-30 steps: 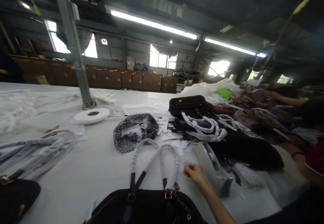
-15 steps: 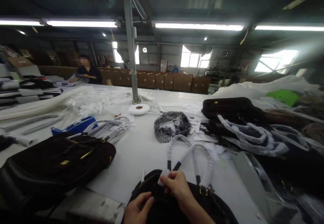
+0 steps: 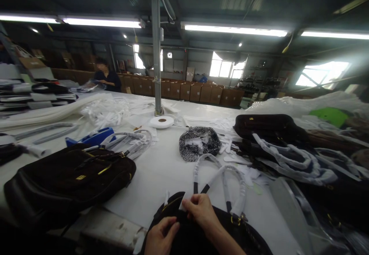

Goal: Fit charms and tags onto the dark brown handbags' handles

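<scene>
A black bag with handles wrapped in white material lies at the bottom centre, its handles pointing away from me. Over its upper part, my right hand pinches a small white piece between thumb and fingers. Just left of it and lower, my left hand rests at the bag with thumb and index finger curled towards each other; whatever lies between the fingertips is too small to make out. A gold-coloured buckle shows at the base of a handle.
Another black bag lies left, by a blue object. Ahead are a speckled black-and-white bundle, a white roll and a metal post. More bags are piled right. A person sits far left.
The whole view has shifted and tilted a little, with the surroundings now slightly further right. Both hands keep nearly the same place on the bag, and the white piece is still in my right hand.
</scene>
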### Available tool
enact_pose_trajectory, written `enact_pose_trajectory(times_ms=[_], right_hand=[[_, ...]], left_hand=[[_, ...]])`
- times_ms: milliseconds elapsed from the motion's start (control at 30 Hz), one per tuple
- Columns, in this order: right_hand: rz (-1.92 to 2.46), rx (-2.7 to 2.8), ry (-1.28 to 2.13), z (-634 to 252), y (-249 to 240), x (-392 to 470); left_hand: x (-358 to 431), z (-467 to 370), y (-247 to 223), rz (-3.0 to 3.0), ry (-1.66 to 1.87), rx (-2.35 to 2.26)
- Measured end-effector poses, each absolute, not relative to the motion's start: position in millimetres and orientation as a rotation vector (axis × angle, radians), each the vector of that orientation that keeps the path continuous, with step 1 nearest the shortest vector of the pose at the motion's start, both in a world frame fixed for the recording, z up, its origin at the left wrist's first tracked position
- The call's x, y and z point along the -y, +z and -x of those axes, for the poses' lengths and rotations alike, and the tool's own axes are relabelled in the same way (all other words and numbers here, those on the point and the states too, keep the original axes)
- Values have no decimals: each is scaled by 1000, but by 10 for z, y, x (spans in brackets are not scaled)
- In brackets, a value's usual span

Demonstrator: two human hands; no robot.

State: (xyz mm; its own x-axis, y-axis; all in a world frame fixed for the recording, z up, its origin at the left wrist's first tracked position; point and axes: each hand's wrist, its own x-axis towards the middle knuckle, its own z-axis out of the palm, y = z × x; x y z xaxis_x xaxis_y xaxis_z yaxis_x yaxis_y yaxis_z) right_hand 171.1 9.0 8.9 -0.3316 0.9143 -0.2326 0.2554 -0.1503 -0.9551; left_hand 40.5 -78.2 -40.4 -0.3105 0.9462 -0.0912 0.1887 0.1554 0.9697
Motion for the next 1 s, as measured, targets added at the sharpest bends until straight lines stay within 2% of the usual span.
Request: enact_pose_trajectory(times_ms=[233,500,667,867,1000], right_hand=[[1135,1806,1501,-1716,114,11],[979,2138,1299,-1724,157,-11],[855,2332,1215,-1765,277,-17],[945,2222,1457,-1817,230,-20],[1046,2141,1384,-1797,162,-3]], left_hand=[[787,-414,-374,-1121,1192,-1589],[814,-425,-426,-769,1396,-1320],[785,-418,-409,-865,1370,-1358],[767,-395,-452,-943,1267,-1473],[798,-368,-445,-1040,1179,-1597]])
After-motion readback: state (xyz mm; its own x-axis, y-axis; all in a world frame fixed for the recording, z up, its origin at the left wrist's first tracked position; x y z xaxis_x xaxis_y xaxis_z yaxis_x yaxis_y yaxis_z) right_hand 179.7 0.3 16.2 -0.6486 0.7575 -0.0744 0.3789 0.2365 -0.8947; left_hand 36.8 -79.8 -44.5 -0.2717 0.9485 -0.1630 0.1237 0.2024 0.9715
